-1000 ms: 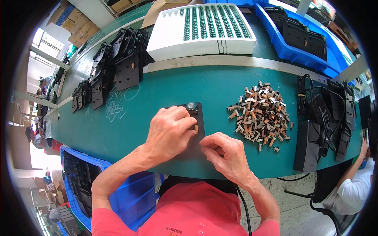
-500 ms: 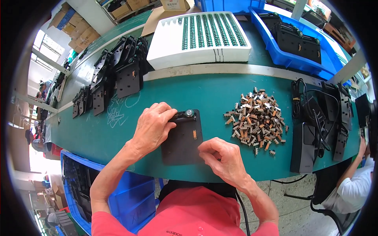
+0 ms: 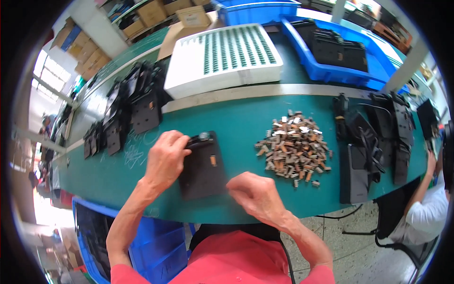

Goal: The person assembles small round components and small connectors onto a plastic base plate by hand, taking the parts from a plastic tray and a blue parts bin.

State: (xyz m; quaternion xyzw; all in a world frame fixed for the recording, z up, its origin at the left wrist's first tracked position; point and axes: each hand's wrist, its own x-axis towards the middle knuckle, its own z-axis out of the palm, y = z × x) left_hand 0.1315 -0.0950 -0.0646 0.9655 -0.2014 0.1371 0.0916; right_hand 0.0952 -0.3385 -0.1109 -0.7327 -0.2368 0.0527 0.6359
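Note:
My left hand point(image 3: 166, 158) is closed on the upper left edge of a flat black plate point(image 3: 201, 177), next to a black cylindrical part along its top. A round glassy piece point(image 3: 204, 136) sits at the end of that part. On the plate's face lies a small orange-tan slide switch point(image 3: 213, 161). My right hand point(image 3: 255, 196) is apart from the plate, off its lower right side. Its fingers are curled together and blurred at the tips, so whatever they may hold is hidden. A heap of small slide switches point(image 3: 295, 149) lies to the right.
A white foam tray point(image 3: 189, 78) with rows of green-black pieces stands behind. Black assemblies point(image 3: 144, 113) are stacked at the left, more in a blue bin point(image 3: 326, 73) at the back right. Black devices and cables point(image 3: 357, 170) lie right. Another person point(image 3: 428, 201) sits at far right.
My right hand has drawn away from the plate's right edge and is blurred by motion. My left hand still grips the plate. The whole view has shifted, so the bench things appear further left.

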